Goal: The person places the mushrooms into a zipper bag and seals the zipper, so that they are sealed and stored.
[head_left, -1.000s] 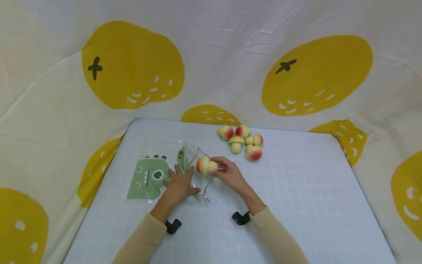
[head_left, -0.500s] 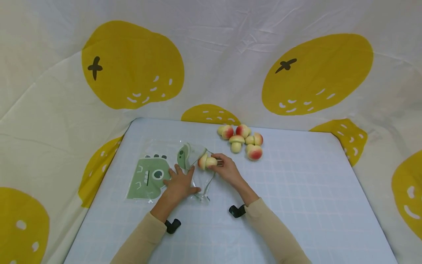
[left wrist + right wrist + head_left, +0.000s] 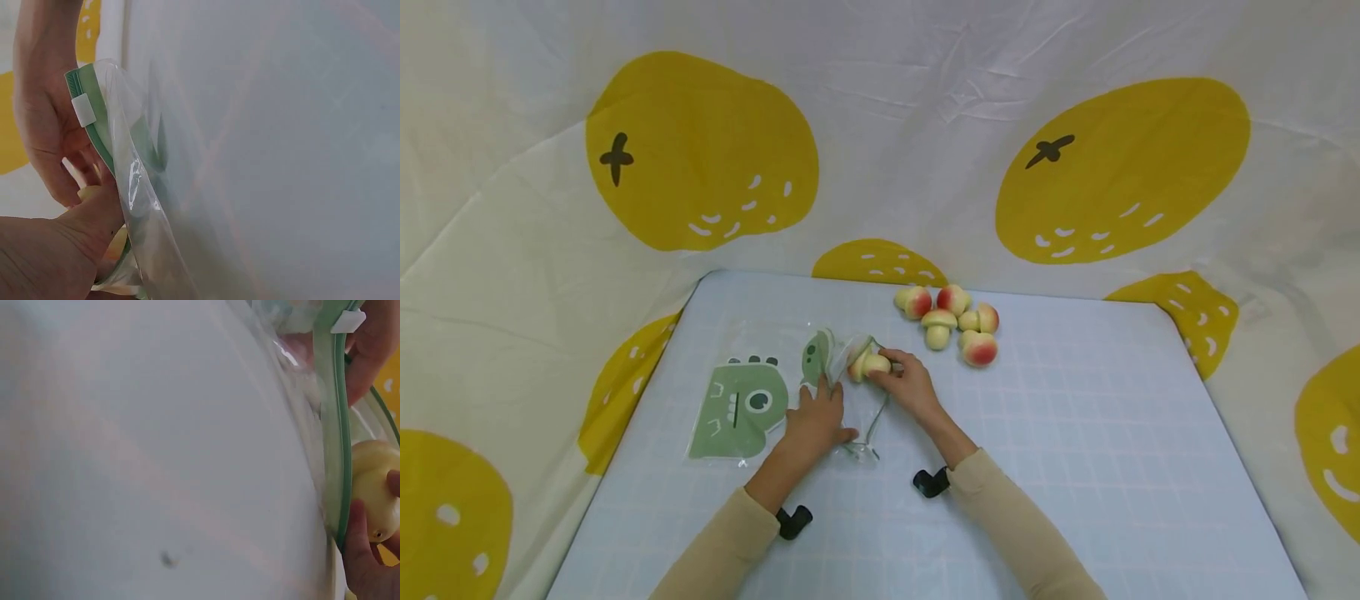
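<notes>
A clear zip bag with a green dinosaur print [image 3: 737, 412] lies flat on the table, its green-edged mouth raised toward the right. At that mouth, my right hand [image 3: 912, 385] pinches a toy mushroom [image 3: 877, 364] by its pale stem. The cap overlaps the clear film inside the opening. My left hand [image 3: 812, 425] rests on the bag near its mouth, fingers close together and thumb out to the side. In the left wrist view, the left thumb [image 3: 94, 222] lies against the bag edge. A white slider [image 3: 348, 322] sits on the green zip in the right wrist view.
Several more red-and-cream toy mushrooms [image 3: 937, 328] cluster at the back of the table [image 3: 1075, 433]. A black wrist camera is on each wrist, left [image 3: 793, 522] and right [image 3: 930, 482]. Behind the table hangs a white cloth [image 3: 910, 167] with yellow fruit prints.
My right hand has moved slightly left and forward, bringing the mushroom's cap into the bag's mouth. My left hand's spread fingers have drawn together and shifted right on the bag.
</notes>
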`<state>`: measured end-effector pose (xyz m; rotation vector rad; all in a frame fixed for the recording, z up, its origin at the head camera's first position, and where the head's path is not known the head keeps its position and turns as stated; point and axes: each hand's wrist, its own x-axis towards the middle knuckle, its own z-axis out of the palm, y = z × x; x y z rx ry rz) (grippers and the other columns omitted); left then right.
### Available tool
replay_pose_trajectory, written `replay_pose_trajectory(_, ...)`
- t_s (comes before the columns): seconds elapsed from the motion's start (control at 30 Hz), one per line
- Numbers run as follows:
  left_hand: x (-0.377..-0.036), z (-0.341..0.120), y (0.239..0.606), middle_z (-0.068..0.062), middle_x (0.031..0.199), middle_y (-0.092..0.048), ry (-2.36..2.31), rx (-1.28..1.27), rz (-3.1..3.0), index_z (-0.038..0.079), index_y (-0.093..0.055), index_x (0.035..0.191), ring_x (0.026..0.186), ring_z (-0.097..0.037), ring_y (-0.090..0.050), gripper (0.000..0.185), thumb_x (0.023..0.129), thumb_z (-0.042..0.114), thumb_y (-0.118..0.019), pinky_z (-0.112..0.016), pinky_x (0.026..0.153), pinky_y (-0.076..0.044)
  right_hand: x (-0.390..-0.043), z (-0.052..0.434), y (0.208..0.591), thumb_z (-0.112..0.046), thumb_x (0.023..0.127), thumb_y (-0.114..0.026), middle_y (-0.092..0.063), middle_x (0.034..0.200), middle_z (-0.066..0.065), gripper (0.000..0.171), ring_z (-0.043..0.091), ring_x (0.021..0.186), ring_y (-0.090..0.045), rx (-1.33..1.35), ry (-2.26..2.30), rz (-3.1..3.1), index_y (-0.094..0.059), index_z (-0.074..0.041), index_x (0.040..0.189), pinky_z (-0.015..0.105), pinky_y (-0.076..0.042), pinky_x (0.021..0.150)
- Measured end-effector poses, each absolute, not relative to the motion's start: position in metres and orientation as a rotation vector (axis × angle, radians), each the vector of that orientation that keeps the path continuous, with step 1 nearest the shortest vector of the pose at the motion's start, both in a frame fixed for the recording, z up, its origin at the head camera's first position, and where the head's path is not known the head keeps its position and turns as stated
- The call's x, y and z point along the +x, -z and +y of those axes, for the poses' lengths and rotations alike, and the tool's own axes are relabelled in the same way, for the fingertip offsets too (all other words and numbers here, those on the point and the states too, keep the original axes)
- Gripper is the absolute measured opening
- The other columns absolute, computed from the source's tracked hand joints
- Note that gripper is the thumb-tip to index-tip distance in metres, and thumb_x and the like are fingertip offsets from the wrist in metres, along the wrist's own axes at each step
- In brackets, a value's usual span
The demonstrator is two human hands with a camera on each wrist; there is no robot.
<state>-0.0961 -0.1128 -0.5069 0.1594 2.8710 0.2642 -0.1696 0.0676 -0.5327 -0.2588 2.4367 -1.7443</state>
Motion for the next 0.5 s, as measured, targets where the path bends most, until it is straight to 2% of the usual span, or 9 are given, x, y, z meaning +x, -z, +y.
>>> replay_pose_trajectory(0.13,-0.095,-0.109,0.506,-0.029,0.152,-0.034,-0.201,0.202,2.911,-0.006,-0.044,0.145,0.129,-0.055,-0.038,0.093,0.081,0.051,-0.079,-0.065,0.078,-0.051,-0.170,0.068,0.534,-0.012,0.085,-0.079,-0.065,0.101,0.018,0.045,0.016,0.073,-0.064,-0.288,1.733,2.529,-0.067,0.003,0.125,0.024,-0.052,0.064)
replay_pose_trajectory(0.23,-0.095,-0.107,0.505,-0.030,0.152,-0.034,-0.141,0.228,2.938,-0.007,-0.044,0.144,0.128,-0.055,-0.040,0.093,0.080,0.051,-0.080,-0.064,0.076,-0.052,-0.169,0.068,0.535,-0.014,0.084,-0.080,-0.056,0.092,0.013,0.046,0.015,0.074,-0.064,-0.232,1.729,2.541,-0.067,0.000,0.126,0.023,-0.051,0.063)
replay_pose_trajectory(0.33,-0.094,-0.104,0.505,-0.031,0.151,-0.036,-0.102,0.253,2.966,-0.009,-0.046,0.142,0.126,-0.055,-0.042,0.094,0.079,0.050,-0.082,-0.065,0.073,-0.052,-0.167,0.068,0.534,-0.015,0.086,-0.079,-0.055,0.093,0.011,0.044,0.015,0.075,-0.067,-0.158,1.761,2.484,-0.067,-0.003,0.127,0.023,-0.053,0.065)
replay_pose_trajectory(0.5,-0.091,-0.101,0.505,-0.031,0.148,-0.040,-0.064,0.255,3.008,-0.009,-0.047,0.141,0.125,-0.054,-0.044,0.096,0.076,0.050,-0.084,-0.065,0.072,-0.052,-0.161,0.070,0.533,-0.011,0.088,-0.077,-0.067,0.100,0.012,0.036,0.018,0.081,-0.070,-0.124,1.853,2.359,-0.068,-0.005,0.122,0.026,-0.054,0.070)
